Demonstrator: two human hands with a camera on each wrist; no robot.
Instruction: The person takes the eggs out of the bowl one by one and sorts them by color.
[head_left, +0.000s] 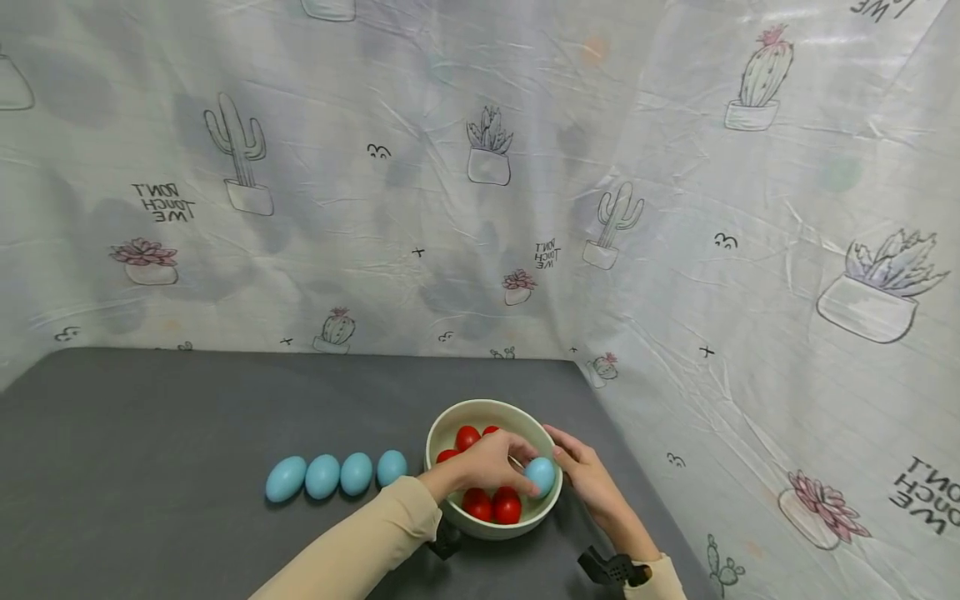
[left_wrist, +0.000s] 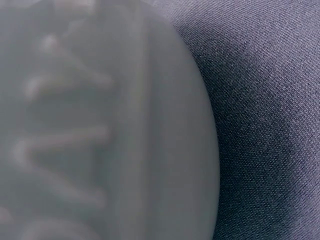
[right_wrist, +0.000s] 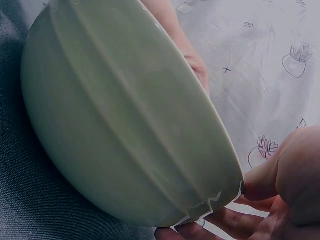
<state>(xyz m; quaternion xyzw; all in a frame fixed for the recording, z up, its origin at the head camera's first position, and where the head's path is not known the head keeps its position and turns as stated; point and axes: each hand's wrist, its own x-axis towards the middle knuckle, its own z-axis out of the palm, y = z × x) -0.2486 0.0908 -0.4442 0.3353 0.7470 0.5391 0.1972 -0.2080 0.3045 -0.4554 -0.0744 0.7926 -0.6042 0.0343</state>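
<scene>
A pale green bowl (head_left: 492,533) stands on the dark table, with several glossy red balls (head_left: 506,505) inside. My left hand (head_left: 487,462) reaches over the bowl's left rim and pinches a light blue egg (head_left: 540,477) between thumb and fingers, by the inner right wall. At the bowl's right side, my right hand (head_left: 592,479) holds the rim. In the right wrist view its thumb lies at the rim and its fingers (right_wrist: 235,222) along the outer wall. The bowl's outside (left_wrist: 180,125), blurred and close, fills much of the left wrist view.
Left of the bowl, several light blue eggs (head_left: 322,477) lie in a row on the grey tabletop (head_left: 187,417). A pale curtain (head_left: 337,208) printed with cacti hangs behind the table and along its right edge. Black straps with cameras (head_left: 611,568) sit at the wrists.
</scene>
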